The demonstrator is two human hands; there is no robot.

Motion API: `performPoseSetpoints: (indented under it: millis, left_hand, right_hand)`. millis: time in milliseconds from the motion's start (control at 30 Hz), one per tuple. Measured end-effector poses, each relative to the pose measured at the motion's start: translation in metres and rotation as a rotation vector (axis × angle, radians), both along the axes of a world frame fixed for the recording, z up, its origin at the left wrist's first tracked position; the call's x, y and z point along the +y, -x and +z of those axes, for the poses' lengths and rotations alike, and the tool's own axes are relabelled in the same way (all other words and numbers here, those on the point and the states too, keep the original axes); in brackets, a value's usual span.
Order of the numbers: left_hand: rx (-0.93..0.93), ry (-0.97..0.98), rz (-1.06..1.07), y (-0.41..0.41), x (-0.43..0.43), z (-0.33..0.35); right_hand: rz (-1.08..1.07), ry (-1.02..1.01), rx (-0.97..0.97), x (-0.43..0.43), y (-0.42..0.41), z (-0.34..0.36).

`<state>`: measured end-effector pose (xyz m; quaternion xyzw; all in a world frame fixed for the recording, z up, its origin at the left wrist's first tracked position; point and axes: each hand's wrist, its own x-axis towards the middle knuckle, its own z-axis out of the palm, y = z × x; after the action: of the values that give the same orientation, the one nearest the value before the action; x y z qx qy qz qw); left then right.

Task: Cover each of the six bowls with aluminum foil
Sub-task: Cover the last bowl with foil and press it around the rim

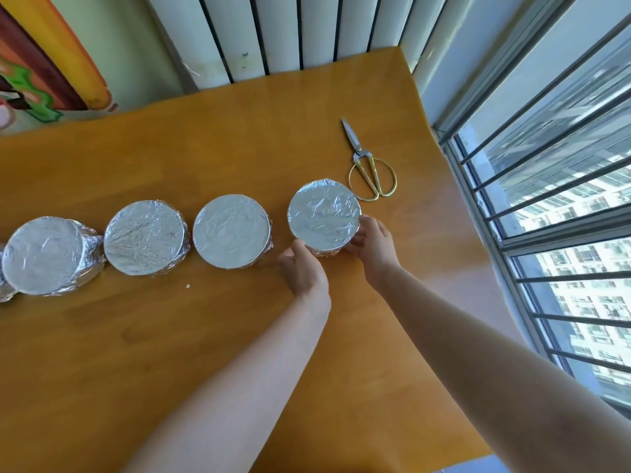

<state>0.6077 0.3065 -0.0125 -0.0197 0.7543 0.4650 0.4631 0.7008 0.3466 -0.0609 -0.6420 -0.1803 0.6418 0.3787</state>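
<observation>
Left hand (302,268) and right hand (374,245) clamp curled fingers round the rightmost foiled bowl (324,220), likely squeezing its loose edges snug.

high-rise flat: barred window (563,199), radiator (273,32), wooden table (170,336)

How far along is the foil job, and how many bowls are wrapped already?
Done: three round bowls capped in silver foil stand in a row on the wooden table, and a foil-wrapped sliver at the left edge looks like another. In hand: the left hand and right hand grip the rightmost foil-topped bowl, seemingly tucking its edges. Left: no bare bowl shows; no sixth is in view.
</observation>
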Motion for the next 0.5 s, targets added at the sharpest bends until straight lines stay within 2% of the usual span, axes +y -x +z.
performPoseSetpoints:
  millis: [267,500]
  left_hand:
    - [-0.009,-0.065,-0.012,0.011,0.009,-0.003]
    - [0.052,-0.118,-0.076,0.016,0.02,-0.007]
  right_hand:
    - [0.14,0.026,-0.04,-0.002,0.0,0.007]
    - [0.089,0.023,0.028,0.003,0.008,0.007]
